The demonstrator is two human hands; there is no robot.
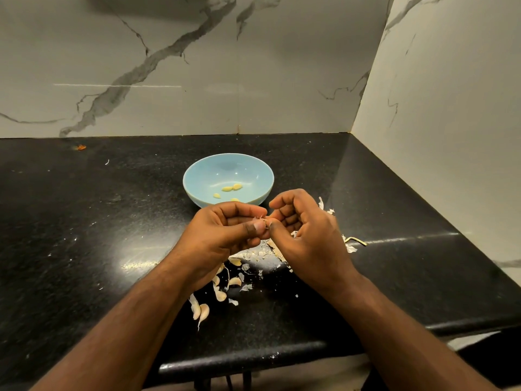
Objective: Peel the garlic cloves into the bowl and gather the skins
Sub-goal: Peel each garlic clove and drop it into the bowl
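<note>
A light blue bowl (197, 176) stands on the black counter with several peeled yellow cloves (231, 188) inside. Just in front of it, my left hand (225, 230) and my right hand (304, 232) meet above the counter. Both pinch one small garlic clove (262, 220), mostly hidden between the thumbs and fingers, with a wisp of papery skin sticking up. Below my hands lie loose skins (255, 253) and several unpeeled cloves (204, 310).
The black stone counter (112, 221) ends at a front edge near me and meets marble walls at the back and right. A small bent brass-coloured piece (355, 240) lies right of my hands. An orange speck (81, 147) sits at the far left.
</note>
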